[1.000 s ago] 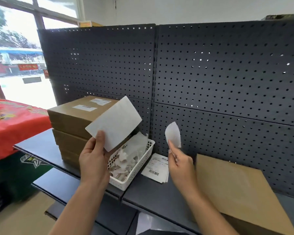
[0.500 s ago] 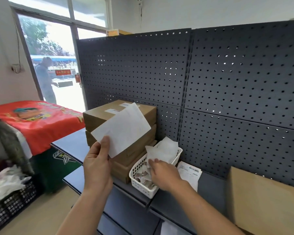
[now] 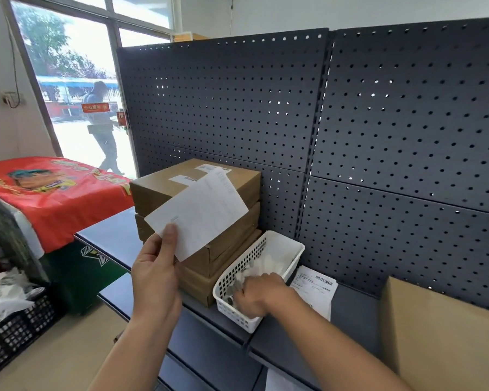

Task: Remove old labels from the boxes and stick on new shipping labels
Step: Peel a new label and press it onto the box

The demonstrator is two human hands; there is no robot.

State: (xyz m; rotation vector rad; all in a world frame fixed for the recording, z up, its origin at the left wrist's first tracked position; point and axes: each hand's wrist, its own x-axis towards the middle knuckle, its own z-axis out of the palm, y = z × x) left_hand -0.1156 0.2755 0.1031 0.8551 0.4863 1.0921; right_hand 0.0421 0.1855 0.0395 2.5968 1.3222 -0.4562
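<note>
Our left hand [image 3: 156, 277] pinches the new label [image 3: 201, 213] by its near corner, up in front of the box stack [image 3: 153, 190]. Our right hand [image 3: 259, 294] is down in the basket [image 3: 283, 242] among paper scraps [image 3: 270, 263]; grip unclear, blurred. We shd leave waste there & keep the label uncreased.

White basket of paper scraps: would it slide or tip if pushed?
Probably slides easily: the white basket is perforated plastic holding paper scraps, likely light, on a smooth shelf. Tipping seems unlikely; it sits low and wide. The stacked boxes beside it may block it.
</note>
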